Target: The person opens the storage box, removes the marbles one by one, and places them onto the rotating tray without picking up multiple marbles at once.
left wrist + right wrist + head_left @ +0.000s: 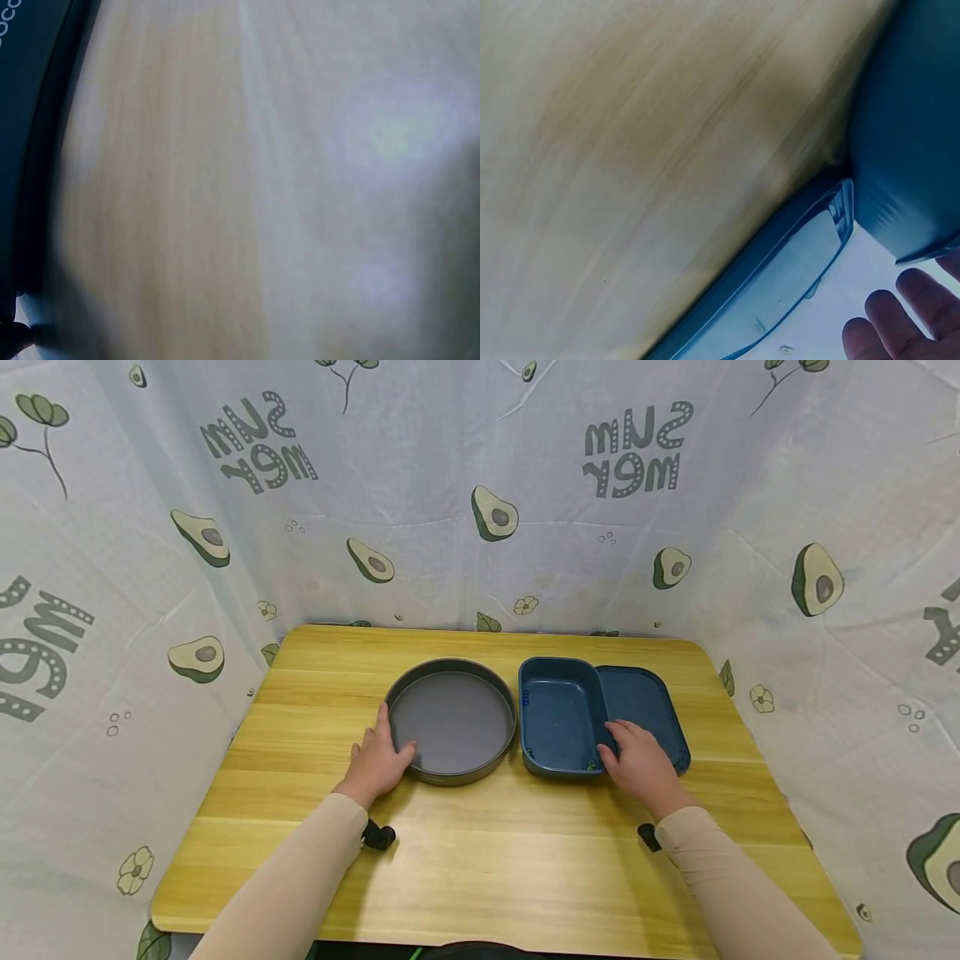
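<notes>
Head view: round grey pan (452, 718) mid-frame on the wood-grain table (480, 868). Left hand (375, 766) at its lower-left rim: index finger laid along the outside, thumb out over the rim, thumb-index gap wide, no closed grip visible. Blue container (564, 714) right of centre, just beside the pan, upright. Flat blue tray (641, 702) to its right, left edge covered by the container. Right hand (641, 766) at the container's lower-right wall, over the tray's lower part; fingertips and thumb point at the wall, moderately apart, contact unclear. Beige sleeves (292, 872) on both arms, black piece (379, 837) by the left wrist. Printed curtain (435, 452) behind: avocados, mirrored lettering.

Left wrist: mostly blurred wood. Dark wall (37, 150) down left edge, partial pale lettering upper left. Left-hand fingers can't be made out here.

Right wrist: blue container wall upper right, lower end narrowing to a rim edge. Second blue rim runs diagonally to the bottom edge, pale surface inside. Fingers (919, 300) lower right, spread, slightly bent, near the container rim. Thumb out of frame; can't confirm a grip.
</notes>
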